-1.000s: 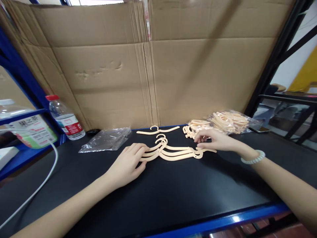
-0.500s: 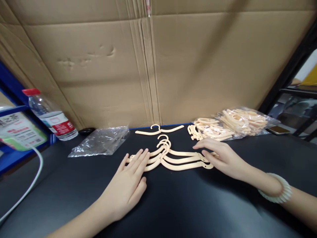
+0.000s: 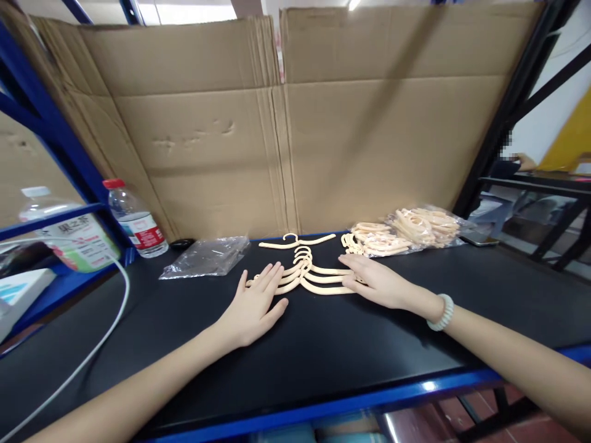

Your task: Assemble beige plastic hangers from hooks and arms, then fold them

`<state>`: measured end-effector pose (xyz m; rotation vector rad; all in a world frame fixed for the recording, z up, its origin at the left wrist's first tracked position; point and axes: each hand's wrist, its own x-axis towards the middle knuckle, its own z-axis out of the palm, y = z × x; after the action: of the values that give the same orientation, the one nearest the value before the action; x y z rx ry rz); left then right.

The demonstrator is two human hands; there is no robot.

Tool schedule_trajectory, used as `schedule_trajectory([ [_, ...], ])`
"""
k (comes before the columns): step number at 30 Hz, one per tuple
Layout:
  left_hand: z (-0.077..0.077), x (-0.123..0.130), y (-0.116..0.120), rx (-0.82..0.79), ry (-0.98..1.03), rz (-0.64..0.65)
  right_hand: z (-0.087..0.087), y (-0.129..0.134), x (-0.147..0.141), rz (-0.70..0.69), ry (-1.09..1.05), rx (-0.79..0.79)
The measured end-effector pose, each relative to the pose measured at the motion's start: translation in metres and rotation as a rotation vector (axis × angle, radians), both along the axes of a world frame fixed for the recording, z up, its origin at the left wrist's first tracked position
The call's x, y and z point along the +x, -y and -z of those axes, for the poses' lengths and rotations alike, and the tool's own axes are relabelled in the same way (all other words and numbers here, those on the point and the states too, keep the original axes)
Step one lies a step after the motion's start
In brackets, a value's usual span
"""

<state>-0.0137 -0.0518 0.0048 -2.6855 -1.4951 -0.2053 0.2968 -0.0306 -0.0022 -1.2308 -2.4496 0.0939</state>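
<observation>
Several cream-coloured plastic hangers (image 3: 325, 279) lie overlapping on the black table, their hooks pointing away from me. My left hand (image 3: 255, 303) rests flat over their left arms with the fingers stretched out. Over their right ends lies my right hand (image 3: 381, 282), fingers extended and palm down, hiding the tips of the hangers. One more hanger (image 3: 298, 242) of the same kind lies apart, behind the group near the cardboard.
Clear bags of cream hangers (image 3: 415, 231) lie at the back right, beside a phone (image 3: 480, 237). A flat plastic bag (image 3: 205, 257) and a red-capped bottle (image 3: 143, 224) are at the left. A white cable (image 3: 120, 307) crosses the table. Tall cardboard (image 3: 221, 154) stands behind.
The view has tilted and pulled back, bringing the table's front edge into sight. My right hand has come inward onto the right ends of the hangers. My left hand stays on the left arms.
</observation>
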Motion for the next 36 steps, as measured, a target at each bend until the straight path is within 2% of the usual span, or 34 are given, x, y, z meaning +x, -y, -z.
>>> schedule_trajectory([
  [5, -0.002, -0.002, -0.004, -0.052, 0.016, -0.016, -0.003, 0.008, -0.004, -0.044, 0.162, -0.048],
  [10, -0.006, 0.001, -0.012, -0.108, 0.007, -0.011, -0.001, 0.000, 0.000, -0.022, 0.157, -0.104],
  [15, -0.005, 0.006, -0.018, -0.090, 0.004, -0.015, -0.003, -0.006, 0.002, 0.022, 0.189, -0.115],
  [22, 0.000, 0.004, -0.020, -0.085, 0.030, -0.026, 0.003, -0.007, 0.004, 0.019, 0.153, -0.084],
  [26, 0.002, 0.002, -0.019, -0.049, 0.058, -0.046, 0.006, -0.011, 0.007, -0.002, 0.085, 0.015],
  [28, 0.001, 0.000, -0.018, 0.036, 0.094, 0.007, 0.004, -0.012, 0.009, -0.027, 0.026, 0.124],
  [31, -0.001, -0.003, -0.012, 0.141, 0.124, 0.199, -0.001, -0.012, 0.009, -0.140, -0.070, 0.276],
  [33, -0.003, -0.003, -0.009, 0.163, 0.115, 0.311, -0.004, -0.010, 0.008, -0.242, -0.104, 0.308],
  [36, -0.004, -0.002, -0.006, 0.170, 0.109, 0.355, -0.004, -0.007, 0.004, -0.311, -0.093, 0.294],
])
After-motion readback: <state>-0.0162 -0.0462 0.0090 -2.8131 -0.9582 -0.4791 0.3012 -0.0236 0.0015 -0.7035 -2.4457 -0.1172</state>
